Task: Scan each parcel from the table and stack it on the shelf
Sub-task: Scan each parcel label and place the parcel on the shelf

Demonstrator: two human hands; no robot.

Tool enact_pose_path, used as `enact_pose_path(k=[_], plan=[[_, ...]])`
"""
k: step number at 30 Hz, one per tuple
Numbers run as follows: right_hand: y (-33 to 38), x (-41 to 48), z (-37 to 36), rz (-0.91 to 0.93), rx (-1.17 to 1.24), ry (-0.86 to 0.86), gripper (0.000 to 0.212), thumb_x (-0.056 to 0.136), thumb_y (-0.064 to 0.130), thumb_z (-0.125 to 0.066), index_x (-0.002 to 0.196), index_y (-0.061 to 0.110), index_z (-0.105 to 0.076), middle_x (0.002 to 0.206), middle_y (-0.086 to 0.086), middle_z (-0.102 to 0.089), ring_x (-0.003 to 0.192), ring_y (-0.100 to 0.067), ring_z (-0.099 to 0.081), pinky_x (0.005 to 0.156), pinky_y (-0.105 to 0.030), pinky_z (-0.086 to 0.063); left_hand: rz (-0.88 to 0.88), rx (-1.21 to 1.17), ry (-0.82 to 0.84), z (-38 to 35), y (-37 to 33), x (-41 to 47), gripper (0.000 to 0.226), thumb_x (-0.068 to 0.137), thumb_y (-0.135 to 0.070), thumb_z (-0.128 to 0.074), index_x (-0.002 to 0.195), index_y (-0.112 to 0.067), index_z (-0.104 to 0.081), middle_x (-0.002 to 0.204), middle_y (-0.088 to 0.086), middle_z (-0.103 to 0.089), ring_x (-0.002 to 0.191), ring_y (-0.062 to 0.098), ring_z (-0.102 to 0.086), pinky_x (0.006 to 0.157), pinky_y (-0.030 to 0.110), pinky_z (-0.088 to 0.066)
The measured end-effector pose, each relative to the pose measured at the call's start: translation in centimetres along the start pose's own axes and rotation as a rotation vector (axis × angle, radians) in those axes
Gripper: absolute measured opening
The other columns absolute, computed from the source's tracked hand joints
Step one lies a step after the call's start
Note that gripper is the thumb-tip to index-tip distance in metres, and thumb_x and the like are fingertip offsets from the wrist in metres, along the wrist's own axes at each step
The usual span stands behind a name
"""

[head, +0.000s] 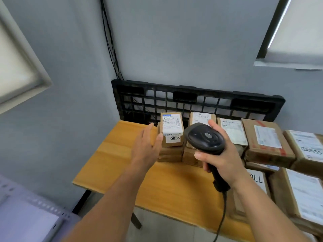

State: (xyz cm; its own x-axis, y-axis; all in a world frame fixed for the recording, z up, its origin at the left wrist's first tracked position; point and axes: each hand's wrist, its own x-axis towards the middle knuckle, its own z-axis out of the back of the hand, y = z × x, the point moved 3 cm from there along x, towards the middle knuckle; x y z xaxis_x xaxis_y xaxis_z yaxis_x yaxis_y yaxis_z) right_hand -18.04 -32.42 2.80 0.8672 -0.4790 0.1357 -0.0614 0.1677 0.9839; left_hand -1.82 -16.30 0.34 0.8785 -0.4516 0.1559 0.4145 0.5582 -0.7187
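Left hand (146, 145), fingers straight, at top parcel (172, 130); right hand (222, 159) grips scanner (205, 137): best to steady parcel and aim squarely at its barcode before lifting.

Soft, even daylight comes through the covered window (300, 28) on the right, with a thin bright strip glaring at its edge. Shadows under the parcels (172, 130) on the table (122, 163) are faint. Walls (174, 41) bow at the edges; the shelf (26, 212) corner is blurred.

Black scanner (206, 137), orange-yellow table (122, 159)
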Motion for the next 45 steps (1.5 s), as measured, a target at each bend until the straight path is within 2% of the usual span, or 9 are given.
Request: enact_pose_path(k=[9, 14, 17, 19, 24, 27, 32, 37, 45], plan=[[-3.9, 7.7, -2.0, -0.135, -0.005, -0.040, 0.097, 0.074, -0.007, -0.077, 0.140, 0.049, -0.034, 0.119, -0.009, -0.063, 0.049, -0.028, -0.060, 0.047, -0.032, -0.053, 0.105, -0.062, 0.189, -3.7, 2.5, 8.6, 0.057, 0.102, -0.042, -0.036, 0.152, -0.019, -0.024, 0.148, 0.005, -0.037, 0.132, 0.020, -0.039, 0.110, 0.043, -0.035], [-5.3, 9.9, -3.2, -0.226, -0.032, -0.042, 0.095, 0.075, -0.001, -0.079, 0.140, 0.051, -0.033, 0.119, -0.007, -0.062, 0.052, -0.028, -0.062, 0.049, -0.031, -0.054, 0.146, -0.067, 0.306, -6.2, 4.1, 10.5, 0.039, 0.101, -0.045, -0.035, 0.123, -0.017, -0.050, 0.119, -0.001, -0.054, 0.101, 0.013, -0.050, 0.083, 0.032, -0.045], [-5.9, 10.5, -3.7, -0.264, -0.053, -0.034, 0.096, 0.076, 0.001, -0.080, 0.144, 0.049, -0.032, 0.119, -0.006, -0.063, 0.053, -0.027, -0.063, 0.050, -0.033, -0.055, 0.141, -0.121, 0.350, -7.6, 5.3, 10.5, 0.055, 0.095, -0.058, -0.029, 0.132, -0.024, -0.051, 0.110, 0.000, -0.063, 0.098, 0.016, -0.060, 0.083, 0.042, -0.055], [-5.9, 10.6, -4.0, -0.282, -0.053, -0.021, 0.095, 0.076, 0.000, -0.079, 0.143, 0.049, -0.032, 0.117, -0.003, -0.063, 0.053, -0.026, -0.062, 0.050, -0.033, -0.055, 0.136, -0.165, 0.371, -7.9, 5.4, 10.1, 0.049, 0.098, -0.053, -0.028, 0.135, -0.028, -0.050, 0.115, 0.000, -0.063, 0.101, 0.016, -0.060, 0.084, 0.039, -0.054], [-5.5, 9.8, -4.4, -0.262, 0.002, 0.007, 0.095, 0.076, -0.001, -0.079, 0.143, 0.048, -0.033, 0.116, -0.007, -0.065, 0.052, -0.026, -0.062, 0.049, -0.033, -0.054, 0.100, -0.504, 0.337, -6.3, 4.3, 7.8, 0.048, 0.103, -0.037, -0.038, 0.149, -0.029, -0.031, 0.135, -0.008, -0.055, 0.120, 0.007, -0.054, 0.100, 0.031, -0.047], [-5.0, 8.7, -4.2, -0.220, 0.025, 0.038, 0.095, 0.076, -0.002, -0.079, 0.143, 0.048, -0.033, 0.115, -0.016, -0.065, 0.052, -0.028, -0.062, 0.049, -0.033, -0.053, 0.111, -0.652, 0.349, -4.7, 4.1, 6.4, 0.051, 0.099, -0.031, -0.046, 0.146, -0.034, -0.025, 0.139, -0.003, -0.051, 0.121, 0.008, -0.055, 0.096, 0.029, -0.051], [-3.1, 6.1, -4.2, -0.142, 0.046, 0.103, 0.095, 0.075, 0.001, -0.080, 0.140, 0.052, -0.034, 0.116, -0.019, -0.063, 0.055, -0.030, -0.063, 0.051, -0.033, -0.054, 0.142, -0.638, 0.316, -1.2, 3.6, 3.4, 0.076, 0.088, -0.017, -0.068, 0.140, -0.047, -0.021, 0.124, 0.008, -0.058, 0.105, 0.017, -0.064, 0.069, 0.019, -0.055], [0.4, 1.3, -5.2, -0.053, 0.125, 0.179, 0.099, 0.068, 0.007, -0.083, 0.140, 0.053, -0.035, 0.118, -0.015, -0.063, 0.056, -0.031, -0.064, 0.051, -0.035, -0.054, 0.148, -0.633, 0.176, 2.6, 3.3, -0.4, 0.101, 0.077, 0.001, -0.076, 0.145, -0.046, -0.018, 0.113, 0.012, -0.063, 0.097, 0.022, -0.069, 0.069, 0.030, -0.058], [4.0, -8.4, -6.8, 0.009, 0.217, 0.312, 0.103, 0.061, 0.010, -0.084, 0.141, 0.053, -0.036, 0.114, -0.001, -0.068, 0.057, -0.031, -0.063, 0.052, -0.037, -0.055, 0.153, -0.552, -0.009, 6.9, 3.6, -9.5, 0.099, 0.074, -0.002, -0.080, 0.141, -0.043, -0.019, 0.113, 0.006, -0.059, 0.098, 0.020, -0.064, 0.061, 0.024, -0.056]])
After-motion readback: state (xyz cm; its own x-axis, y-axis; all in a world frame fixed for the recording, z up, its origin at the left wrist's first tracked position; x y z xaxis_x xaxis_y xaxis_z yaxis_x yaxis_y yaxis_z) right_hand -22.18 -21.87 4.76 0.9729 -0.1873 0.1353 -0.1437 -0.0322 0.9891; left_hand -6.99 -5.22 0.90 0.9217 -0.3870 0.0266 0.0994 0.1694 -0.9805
